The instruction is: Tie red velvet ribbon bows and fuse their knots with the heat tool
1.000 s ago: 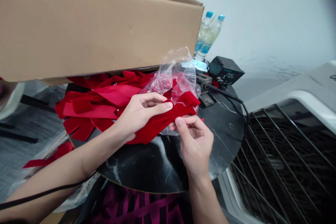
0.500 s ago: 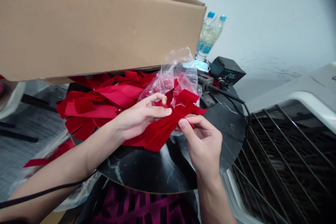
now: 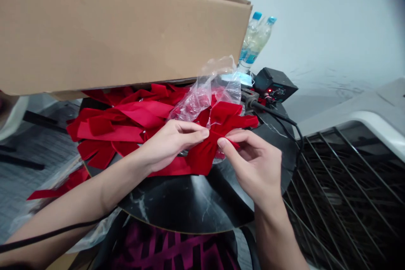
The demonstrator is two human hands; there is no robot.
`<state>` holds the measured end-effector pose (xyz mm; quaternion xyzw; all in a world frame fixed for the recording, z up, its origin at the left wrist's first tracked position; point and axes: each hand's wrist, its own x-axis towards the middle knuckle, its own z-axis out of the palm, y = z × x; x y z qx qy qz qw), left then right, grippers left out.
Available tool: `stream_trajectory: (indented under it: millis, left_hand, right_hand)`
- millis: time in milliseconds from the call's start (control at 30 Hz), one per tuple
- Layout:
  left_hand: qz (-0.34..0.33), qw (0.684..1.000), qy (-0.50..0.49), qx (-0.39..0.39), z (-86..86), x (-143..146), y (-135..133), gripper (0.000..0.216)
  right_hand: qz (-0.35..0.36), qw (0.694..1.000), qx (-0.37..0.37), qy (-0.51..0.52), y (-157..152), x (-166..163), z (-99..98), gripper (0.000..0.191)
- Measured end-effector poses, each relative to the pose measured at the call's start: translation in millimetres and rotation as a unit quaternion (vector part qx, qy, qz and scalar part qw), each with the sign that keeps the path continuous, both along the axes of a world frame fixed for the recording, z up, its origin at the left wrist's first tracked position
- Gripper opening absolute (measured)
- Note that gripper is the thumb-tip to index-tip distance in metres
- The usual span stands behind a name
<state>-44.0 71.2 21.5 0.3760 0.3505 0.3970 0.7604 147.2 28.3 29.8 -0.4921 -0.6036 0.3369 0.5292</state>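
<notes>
A red velvet ribbon bow point(image 3: 202, 156) is held up above the front of the round table, with its loops and tails spread out. My left hand point(image 3: 174, 141) is closed, thumb and forefinger pinching at the left of the bow's gathered middle. On the other side, my right hand point(image 3: 257, 162) pinches a narrow red strip at the middle between thumb and fingers. Behind the bow lies a crumpled clear plastic bag point(image 3: 190, 103) with red material in it. More red ribbon bows point(image 3: 126, 120) are heaped to the left, partly under my left forearm.
A large cardboard box point(image 3: 126, 29) stands along the back of the black marbled table point(image 3: 177, 206). Two plastic bottles point(image 3: 255, 44), a blue face mask point(image 3: 242, 78) and a black control box point(image 3: 275, 84) with a cable are at the back right. A barred metal grille point(image 3: 341, 190) stands at right.
Both hands and the bow have shifted slightly right, and the bow has turned. My left forefinger has straightened against the thumb. A red light now shows on the black control box.
</notes>
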Motion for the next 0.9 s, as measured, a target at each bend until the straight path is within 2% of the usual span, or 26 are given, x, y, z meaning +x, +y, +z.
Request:
stream_trajectory:
  millis: [67, 200, 333, 433, 500, 633, 733, 767, 800, 833, 900]
  left_hand:
    - [0.016, 0.999, 0.031, 0.040, 3.0, 0.5, -2.1, 0.012]
    - [0.051, 0.993, 0.086, 0.068, 6.4, 2.3, -5.6, 0.027]
    - [0.048, 0.987, 0.111, 0.107, 5.7, 1.0, -6.8, 0.028]
    - [0.048, 0.987, 0.089, 0.126, 6.6, -1.0, -8.3, 0.057]
    - [0.044, 0.985, 0.084, 0.144, 7.7, -1.1, -9.1, 0.068]
    - [0.026, 0.978, 0.100, 0.180, 8.1, 0.8, -5.1, 0.060]
    - [0.088, 0.960, 0.132, 0.229, 9.5, -2.5, 0.3, 0.049]
    - [0.084, 0.963, 0.136, 0.218, 10.8, -4.8, 1.2, 0.039]
    - [0.051, 0.973, 0.131, 0.185, 12.5, -7.2, 1.4, 0.032]
    - [-0.011, 0.984, 0.118, 0.131, 14.6, -9.2, 0.8, 0.034]
    - [-0.148, 0.987, 0.069, 0.011, 19.4, -10.9, -2.3, 0.048]
  right_hand:
    - [0.005, 1.000, -0.009, -0.018, 0.9, 2.3, 1.4, 0.009]
    - [0.014, 0.998, 0.014, -0.057, 1.1, 4.6, 6.4, 0.006]
    - [0.018, 0.991, 0.050, -0.124, -1.4, 4.7, 10.9, 0.008]
    - [0.000, 0.981, 0.060, -0.186, -6.8, 3.6, 13.9, 0.008]
    - [-0.011, 0.976, 0.070, -0.206, -11.2, 2.4, 15.8, 0.006]
    - [-0.035, 0.950, 0.168, -0.260, -13.7, 2.0, 18.3, 0.009]
    - [-0.042, 0.912, 0.266, -0.311, -7.6, 8.4, 20.4, 0.015]
    - [-0.041, 0.898, 0.298, -0.322, -5.0, 12.3, 21.5, 0.018]
    - [-0.036, 0.883, 0.330, -0.332, -2.7, 17.0, 22.6, 0.022]
    - [-0.024, 0.867, 0.362, -0.343, -1.0, 22.4, 23.6, 0.024]
    - [0.030, 0.843, 0.385, -0.375, 0.1, 34.9, 24.2, 0.025]
